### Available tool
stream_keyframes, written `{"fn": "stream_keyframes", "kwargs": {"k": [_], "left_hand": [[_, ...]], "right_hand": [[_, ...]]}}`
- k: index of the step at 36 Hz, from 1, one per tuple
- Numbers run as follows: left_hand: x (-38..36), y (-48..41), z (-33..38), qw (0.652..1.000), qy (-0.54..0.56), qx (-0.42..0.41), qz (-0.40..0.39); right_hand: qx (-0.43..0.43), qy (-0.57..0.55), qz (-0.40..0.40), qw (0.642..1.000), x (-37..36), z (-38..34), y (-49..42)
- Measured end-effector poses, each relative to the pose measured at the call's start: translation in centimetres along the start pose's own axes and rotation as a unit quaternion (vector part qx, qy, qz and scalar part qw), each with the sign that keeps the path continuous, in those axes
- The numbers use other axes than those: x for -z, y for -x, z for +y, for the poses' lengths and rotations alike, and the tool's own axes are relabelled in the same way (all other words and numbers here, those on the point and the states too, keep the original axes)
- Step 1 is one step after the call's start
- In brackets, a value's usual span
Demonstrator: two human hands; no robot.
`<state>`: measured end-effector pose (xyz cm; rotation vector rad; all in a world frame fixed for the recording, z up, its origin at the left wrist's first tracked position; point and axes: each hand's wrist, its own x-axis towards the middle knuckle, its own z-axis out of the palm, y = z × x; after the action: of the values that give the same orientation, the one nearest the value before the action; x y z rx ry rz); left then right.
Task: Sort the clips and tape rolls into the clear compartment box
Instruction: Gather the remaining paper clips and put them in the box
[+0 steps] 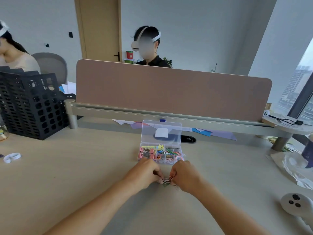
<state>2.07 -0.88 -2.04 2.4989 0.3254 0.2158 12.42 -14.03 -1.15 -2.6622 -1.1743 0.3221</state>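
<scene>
- Left hand (145, 173): fingers curled, tips pinching a small cluster of loose clips (166, 181) against the table (84, 167).
- Right hand (184, 177): fingers curled likewise, pinching the same cluster from the opposite side; the two hands nearly meet over it.
- Loose clips: pink, white and green pieces visible between the fingertips; the number cannot be told.
- Clear compartment box (158, 162): just beyond the hands, with its lid (171, 128) standing upright at the far side.
- Box contents: pink binder clips (147, 153) in the left compartments, coloured paper clips (166, 152) in the middle, pink tape rolls (178, 157) at the front right.
- White tape roll (11, 157): on the table at the far left, well apart from the box.
- Surroundings: black mesh basket (30, 106) at left, desk divider (169, 92) behind the box, white controller (295, 205) at lower right.
</scene>
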Motion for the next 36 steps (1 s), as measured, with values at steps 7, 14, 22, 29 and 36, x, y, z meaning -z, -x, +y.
{"fn": "stream_keyframes", "kwargs": {"k": [7,14,22,29,36], "left_hand": [[0.8,-0.5,-1.7,0.999,0.039,0.020,0.009],[2.8,-3.3,-1.4,0.994,0.098,0.029,0.048],[3.4,-9.2,-0.3,0.993,0.064,0.027,0.090],[1.3,-11.2,-1.0,0.998,0.049,0.009,0.044],[1.3,-11.2,-2.1,0.997,0.068,-0.009,0.040]], "right_hand": [[-0.002,-0.090,-0.012,0.996,1.0,1.8,0.2],[0.011,-0.167,0.013,0.986,3.9,3.8,-1.5],[0.024,-0.201,0.103,0.974,6.8,4.1,-6.7],[0.011,-0.201,0.070,0.977,4.2,3.8,-9.2],[0.037,-0.163,0.044,0.985,3.3,4.1,-9.5]]}}
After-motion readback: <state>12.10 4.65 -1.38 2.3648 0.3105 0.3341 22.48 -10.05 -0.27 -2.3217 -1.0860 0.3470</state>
